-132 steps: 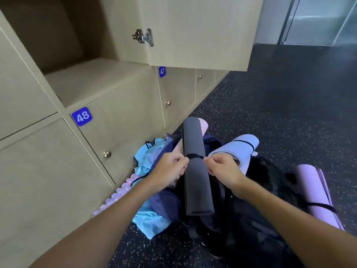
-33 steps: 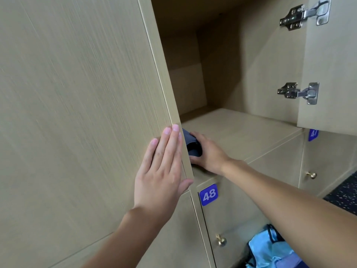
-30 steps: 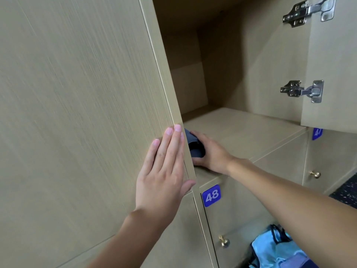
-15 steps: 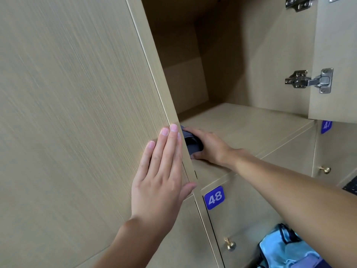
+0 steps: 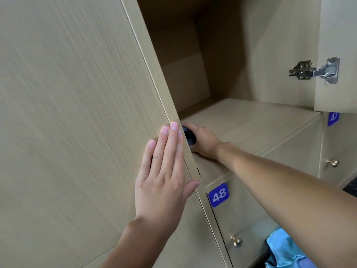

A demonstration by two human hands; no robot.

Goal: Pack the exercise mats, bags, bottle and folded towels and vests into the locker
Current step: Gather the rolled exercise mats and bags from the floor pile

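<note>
Locker (image 5: 77,93): pale tan, fine wood-grain streaks. No. plate (image 5: 218,194): blue w/ white "48". Knob (image 5: 237,241): brass. Hinge (image 5: 316,71): silver/brass. Mat (image 5: 188,136): dark grey. Cloth (image 5: 284,248), near right: light blue.

Inside the locker (image 5: 251,122) there's open room behind and right of my right hand (image 5: 204,141) and mat (image 5: 189,137). The panel (image 5: 77,93) blocks the left; the door (image 5: 340,35) and hinge (image 5: 314,70) hem the right.
</note>
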